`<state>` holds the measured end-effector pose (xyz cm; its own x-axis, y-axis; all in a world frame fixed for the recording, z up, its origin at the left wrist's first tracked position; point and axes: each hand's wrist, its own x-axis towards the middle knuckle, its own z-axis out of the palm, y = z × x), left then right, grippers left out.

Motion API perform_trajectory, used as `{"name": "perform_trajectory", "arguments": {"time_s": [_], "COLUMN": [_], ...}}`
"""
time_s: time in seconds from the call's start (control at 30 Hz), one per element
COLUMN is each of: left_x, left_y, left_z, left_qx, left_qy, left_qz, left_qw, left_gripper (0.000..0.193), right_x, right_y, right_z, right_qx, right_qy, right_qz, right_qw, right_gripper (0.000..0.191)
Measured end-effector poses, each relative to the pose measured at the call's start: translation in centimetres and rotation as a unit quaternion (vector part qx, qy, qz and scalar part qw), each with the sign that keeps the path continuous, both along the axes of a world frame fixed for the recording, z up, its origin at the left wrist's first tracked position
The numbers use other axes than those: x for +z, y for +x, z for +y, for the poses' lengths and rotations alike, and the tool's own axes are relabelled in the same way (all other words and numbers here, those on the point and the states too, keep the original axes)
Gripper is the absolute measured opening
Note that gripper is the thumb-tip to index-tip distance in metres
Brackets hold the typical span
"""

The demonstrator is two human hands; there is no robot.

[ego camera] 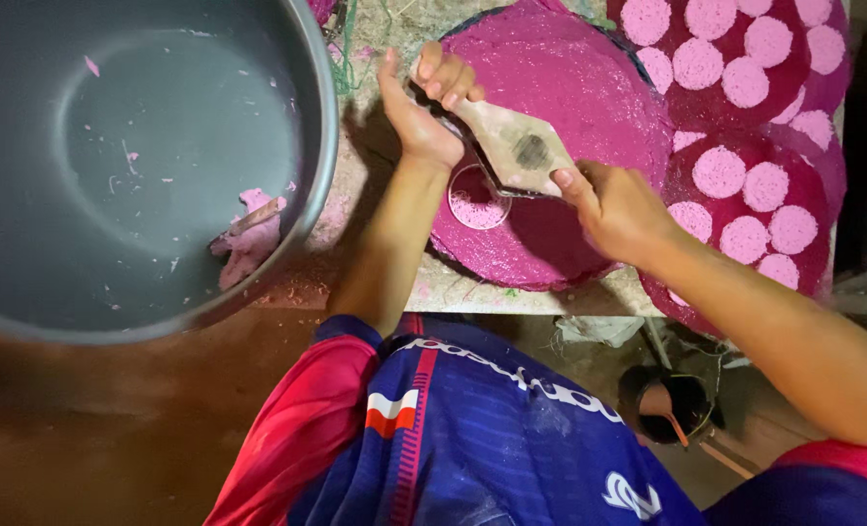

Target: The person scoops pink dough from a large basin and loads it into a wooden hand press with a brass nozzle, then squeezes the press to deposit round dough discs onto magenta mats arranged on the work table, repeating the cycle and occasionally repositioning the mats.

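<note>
Hands (pixel 511 146) over pink-stained worktable (pixel 453 287)

You have one large grey pot (pixel 24 282) on your left, with one lump of pink dough (pixel 250 242) in it. One flat wooden paddle (pixel 511 146) sits in your two hands, left hand (pixel 424 102) and right hand (pixel 616 206). One pink disc (pixel 477 200) lies on the near round magenta mat (pixel 560 78). Three mats are in view. The two far mats (pixel 803 58) carry at least seventeen pink discs, some cut off by the frame. One small dark cup (pixel 672 404) stands below the table (pixel 472 292).
</note>
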<state>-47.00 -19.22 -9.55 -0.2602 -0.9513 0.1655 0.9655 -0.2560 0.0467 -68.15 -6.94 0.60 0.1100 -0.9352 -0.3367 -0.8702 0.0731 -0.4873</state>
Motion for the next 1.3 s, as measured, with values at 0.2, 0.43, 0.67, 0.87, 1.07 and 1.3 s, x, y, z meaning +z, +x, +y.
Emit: {"name": "perform_trajectory", "arguments": {"time_s": [0.2,0.43,0.67,0.87,1.07,1.3], "left_x": [0.2,-0.3,0.5,0.4,0.1,-1.8], "left_y": [2.6,-0.2,0.1,0.0,3.9,2.4], "left_z": [0.2,1.4,-0.6,-0.4,-0.6,9.8], "left_qx": [0.036,0.015,0.041,0.031,0.023,0.076], "left_qy": [0.004,0.145,0.111,0.169,-0.018,-0.263], "left_qz": [-0.075,-0.052,-0.059,-0.061,-0.199,-0.869], "left_qw": [0.997,0.988,0.991,0.983,0.979,0.412], "left_gripper": [0.047,0.045,0.045,0.046,0.057,0.122], "right_x": [-2.6,-1.3,-1.9,-3.2,-6.3,-8.0], "right_y": [1.7,-0.2,0.0,-0.2,0.2,-4.6], "right_z": [0.3,0.5,-0.5,-0.8,0.1,4.6], "right_qx": [-0.003,-0.037,-0.013,0.011,-0.009,-0.092], "right_qy": [0.025,0.113,-0.019,-0.055,-0.161,-0.24], "right_qz": [-0.062,-0.008,0.006,0.012,-0.138,-0.415], "right_qw": [0.998,0.993,1.0,0.998,0.977,0.873], "right_gripper": [0.067,0.074,0.062,0.058,0.063,0.082]}}
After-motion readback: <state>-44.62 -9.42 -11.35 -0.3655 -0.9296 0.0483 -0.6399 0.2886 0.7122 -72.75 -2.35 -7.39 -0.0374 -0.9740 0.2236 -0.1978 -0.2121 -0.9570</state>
